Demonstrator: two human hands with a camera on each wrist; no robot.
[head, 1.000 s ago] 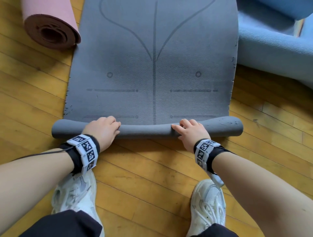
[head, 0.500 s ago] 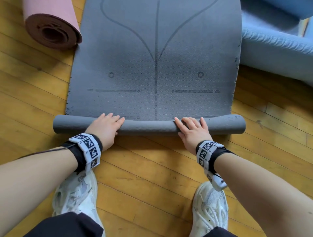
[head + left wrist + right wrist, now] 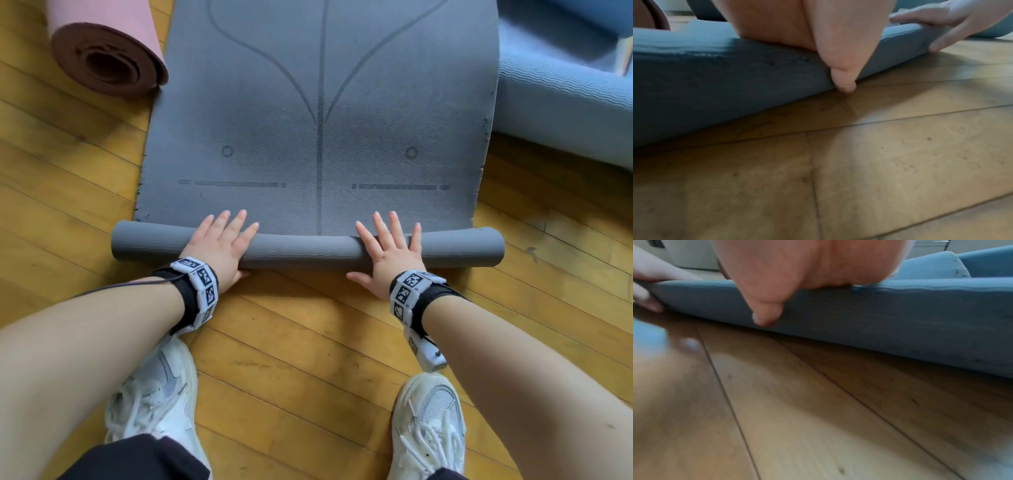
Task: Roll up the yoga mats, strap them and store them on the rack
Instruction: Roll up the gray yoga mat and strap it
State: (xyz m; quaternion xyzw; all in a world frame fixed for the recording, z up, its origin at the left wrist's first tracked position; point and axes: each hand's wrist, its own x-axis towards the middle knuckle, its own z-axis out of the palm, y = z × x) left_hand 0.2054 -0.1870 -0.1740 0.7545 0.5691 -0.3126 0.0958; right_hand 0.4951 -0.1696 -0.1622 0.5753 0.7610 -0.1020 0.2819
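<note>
A grey yoga mat [image 3: 318, 102] lies flat on the wooden floor, its near end wound into a thin roll [image 3: 305, 248]. My left hand [image 3: 219, 245] presses on the roll's left part with straight fingers reaching over onto the flat mat. My right hand [image 3: 390, 250] presses on the right part the same way, fingers spread. Each thumb sits at the roll's near side by the floor. In the left wrist view the left thumb [image 3: 842, 81] touches the roll [image 3: 715, 78]; in the right wrist view the right thumb [image 3: 766, 316] lies against the roll [image 3: 900, 318].
A rolled pink mat [image 3: 106, 48] lies at the upper left beside the grey mat. A light blue mat [image 3: 561, 102] lies bunched at the upper right. My two white shoes [image 3: 154, 394] stand on the floor [image 3: 301, 342] just behind the roll.
Both hands went from curled on the roll to flat with fingers stretched forward over it. The roll has turned a little farther away onto the flat mat.
</note>
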